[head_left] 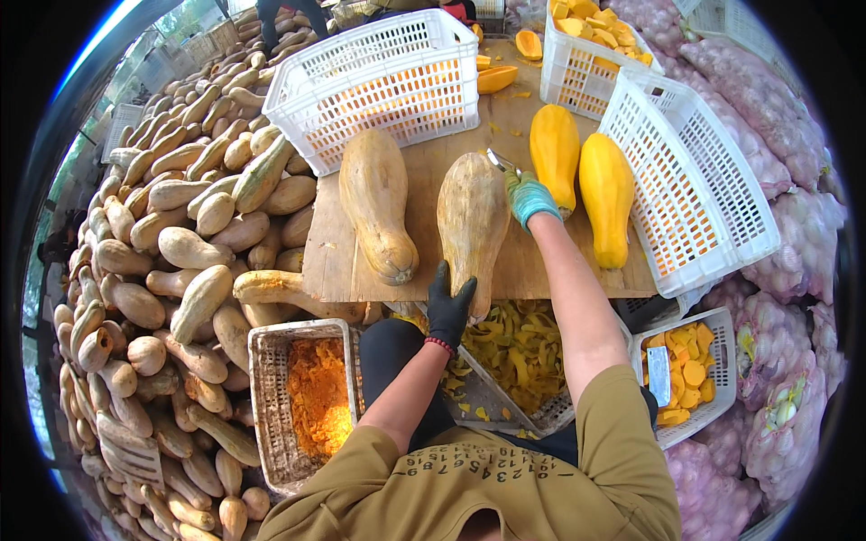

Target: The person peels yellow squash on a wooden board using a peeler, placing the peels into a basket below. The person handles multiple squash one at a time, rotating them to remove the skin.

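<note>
An unpeeled tan butternut-type squash [472, 209] lies on the wooden board table [426, 182], its neck towards me. My left hand [450, 304], in a black glove, grips that neck at the table's near edge. In my right hand [531, 198], gloved in teal, is a metal peeler [498, 161], its head by the squash's upper right side. A second unpeeled squash [376, 203] rests to the left. Right of my right hand lie two peeled yellow squashes, one farther off [555, 152] and one nearer [607, 203].
White plastic crates stand at the table's back left [379, 81], back right [582, 88] and right edge [683, 182]. Below are a crate of peelings [517, 351], a crate of orange pulp [318, 399] and a crate of cut pieces [690, 379]. A squash heap [183, 237] fills the left.
</note>
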### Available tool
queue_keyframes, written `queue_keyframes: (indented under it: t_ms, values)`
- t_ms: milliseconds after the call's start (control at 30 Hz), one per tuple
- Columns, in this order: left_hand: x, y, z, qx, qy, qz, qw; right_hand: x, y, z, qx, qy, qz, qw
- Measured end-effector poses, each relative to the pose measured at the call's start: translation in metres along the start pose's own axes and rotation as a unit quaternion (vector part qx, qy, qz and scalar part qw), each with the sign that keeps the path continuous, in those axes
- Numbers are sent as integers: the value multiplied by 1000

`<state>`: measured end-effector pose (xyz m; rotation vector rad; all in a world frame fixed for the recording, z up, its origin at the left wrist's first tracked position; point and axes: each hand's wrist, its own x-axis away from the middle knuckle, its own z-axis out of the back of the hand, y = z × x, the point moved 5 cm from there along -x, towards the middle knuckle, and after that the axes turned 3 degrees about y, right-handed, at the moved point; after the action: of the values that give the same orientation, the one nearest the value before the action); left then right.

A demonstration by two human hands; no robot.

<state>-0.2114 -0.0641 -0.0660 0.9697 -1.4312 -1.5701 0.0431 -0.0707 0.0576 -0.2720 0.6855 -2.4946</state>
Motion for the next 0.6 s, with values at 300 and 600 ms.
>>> queue_keyframes:
  t_ms: [300,600]
  values:
    - [7,11,2,-18,5,-18,1000,21,-20,-9,30,-65,-59,996]
    - [-10,-12,-1,102,-9,5,995,135,-2,-33,21,-56,-61,996]
